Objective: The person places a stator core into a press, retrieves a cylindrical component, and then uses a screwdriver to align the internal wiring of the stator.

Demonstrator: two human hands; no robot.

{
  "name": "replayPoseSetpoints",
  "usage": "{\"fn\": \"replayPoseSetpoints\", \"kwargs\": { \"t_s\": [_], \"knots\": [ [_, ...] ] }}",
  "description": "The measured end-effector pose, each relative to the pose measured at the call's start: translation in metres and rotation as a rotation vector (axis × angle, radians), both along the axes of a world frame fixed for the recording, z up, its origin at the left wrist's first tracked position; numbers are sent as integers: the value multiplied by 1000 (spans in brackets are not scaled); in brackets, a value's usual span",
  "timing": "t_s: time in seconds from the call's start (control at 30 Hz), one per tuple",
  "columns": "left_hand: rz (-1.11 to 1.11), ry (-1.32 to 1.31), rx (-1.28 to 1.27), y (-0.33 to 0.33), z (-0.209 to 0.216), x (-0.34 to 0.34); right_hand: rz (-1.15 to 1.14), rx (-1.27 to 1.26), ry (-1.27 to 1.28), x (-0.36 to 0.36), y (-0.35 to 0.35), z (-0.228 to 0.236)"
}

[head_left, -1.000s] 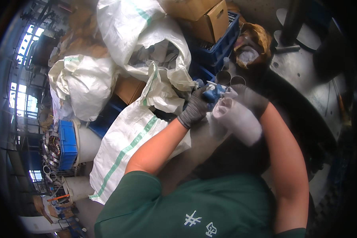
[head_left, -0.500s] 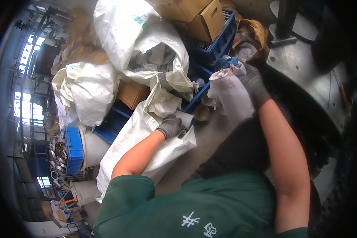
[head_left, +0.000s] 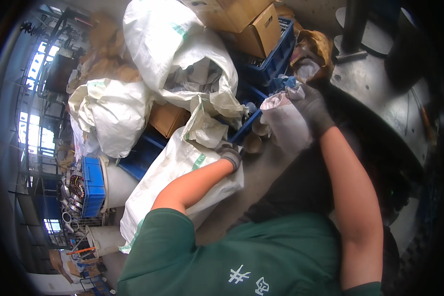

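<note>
My left hand [head_left: 229, 154], in a grey glove, is closed on the mouth edge of a long white woven sack [head_left: 175, 180] lying aslant in front of me. Its fingertips are partly hidden in the sack's folds. Farther right, my right hand [head_left: 313, 107], gloved too, grips the gathered top of a smaller pale, pinkish bag [head_left: 287, 126]. That bag hangs upright beside my dark trouser leg. Bluish crumpled material [head_left: 284, 83] shows just behind its rim. Between the two bags are round metallic cups [head_left: 253, 142].
A large white sack [head_left: 197, 81], open and full of pale scraps, stands ahead, with another sack [head_left: 108, 113] to its left. Cardboard boxes [head_left: 254, 29] sit on a blue crate [head_left: 274, 64]. A small carton [head_left: 167, 118] stands between sacks. A metal plate [head_left: 365, 79] lies far right.
My left hand has moved right and slightly forward to the sack's mouth edge. The white rounded piece beside it is now mostly covered. My right hand keeps its grip, shifted slightly.
</note>
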State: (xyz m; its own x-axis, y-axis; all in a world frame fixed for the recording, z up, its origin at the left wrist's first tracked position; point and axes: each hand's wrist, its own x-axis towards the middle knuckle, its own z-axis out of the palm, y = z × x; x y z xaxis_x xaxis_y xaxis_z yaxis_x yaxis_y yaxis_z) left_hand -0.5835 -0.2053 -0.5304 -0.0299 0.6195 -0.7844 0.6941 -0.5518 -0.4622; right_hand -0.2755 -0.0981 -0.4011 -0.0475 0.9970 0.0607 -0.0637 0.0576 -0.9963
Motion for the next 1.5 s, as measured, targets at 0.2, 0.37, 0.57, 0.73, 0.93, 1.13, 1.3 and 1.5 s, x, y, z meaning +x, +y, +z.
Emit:
{"fn": "replayPoseSetpoints", "kwargs": {
  "t_s": [0.2, 0.37, 0.57, 0.73, 0.93, 1.13, 1.3, 1.5],
  "knots": [
    [146, 16, 102, 17, -25, 11, -2, -13, 163, 7, 1, -2],
    [-38, -397, 153, 1, 15, -13, -57, 7, -31, 16, -5, -2],
    [288, -566, 471, -42, 87, -31, -45, 25, -55, 16, -1, -8],
    [628, -664, 534, -53, 55, -123, -56, 52, -95, 18, 2, -7],
    [1663, -1437, 596, -37, 136, -95, -44, 34, -70, 19, -1, -2],
    [548, -1320, 304, -58, 64, -12, -42, 32, -41, 11, -1, -3],
    [283, -1089, 188, -38, -5, 74, -40, 33, -47, 17, -9, 5],
    [535, -1291, 390, 5, -46, 81, -26, 59, -151, 14, -3, -5]
  ]
}}
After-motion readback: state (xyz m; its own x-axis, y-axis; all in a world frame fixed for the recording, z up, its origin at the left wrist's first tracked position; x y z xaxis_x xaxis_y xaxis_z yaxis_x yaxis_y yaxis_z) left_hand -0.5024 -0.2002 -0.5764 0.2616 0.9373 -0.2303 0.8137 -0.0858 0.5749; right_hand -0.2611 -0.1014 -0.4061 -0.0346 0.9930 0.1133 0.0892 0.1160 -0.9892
